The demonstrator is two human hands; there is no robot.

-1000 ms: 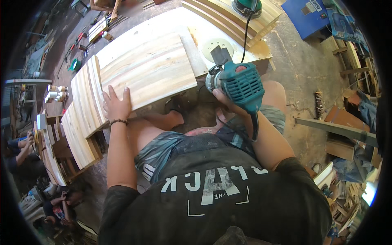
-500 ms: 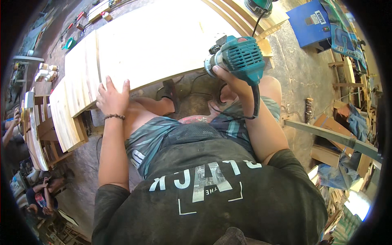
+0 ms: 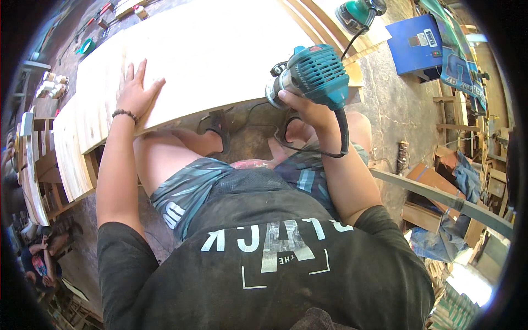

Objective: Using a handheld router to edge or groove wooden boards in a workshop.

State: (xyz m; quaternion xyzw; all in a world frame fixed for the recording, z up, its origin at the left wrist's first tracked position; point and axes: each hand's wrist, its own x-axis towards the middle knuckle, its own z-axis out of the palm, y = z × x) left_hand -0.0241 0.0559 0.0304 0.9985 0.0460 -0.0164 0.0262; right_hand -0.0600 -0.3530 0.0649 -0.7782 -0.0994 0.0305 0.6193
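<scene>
A pale wooden panel (image 3: pixel 192 60) lies in front of me, its near edge just above my knees. On its left part my left hand (image 3: pixel 136 96) lies flat, fingers spread and thumb out. My right hand (image 3: pixel 313 113) is wrapped round a teal trim router (image 3: pixel 319 74) with a metal base. The router is tilted, its base toward the panel's near edge at the right; whether the base touches the wood I cannot tell. Its black cord hangs down past my right forearm. My right fingers are mostly hidden under the router.
A green power sander (image 3: pixel 352 16) stands at the panel's far right. Beyond it is a blue metal box (image 3: pixel 412 44). At the right a long bar (image 3: pixel 440 195) runs beside wood scraps. White containers (image 3: pixel 52 85) stand at the left, and another person (image 3: pixel 44 261) sits at the lower left.
My left hand has moved from the panel's near edge farther onto its surface and now lies flat. The router has shifted slightly left in the picture, still in my right hand.
</scene>
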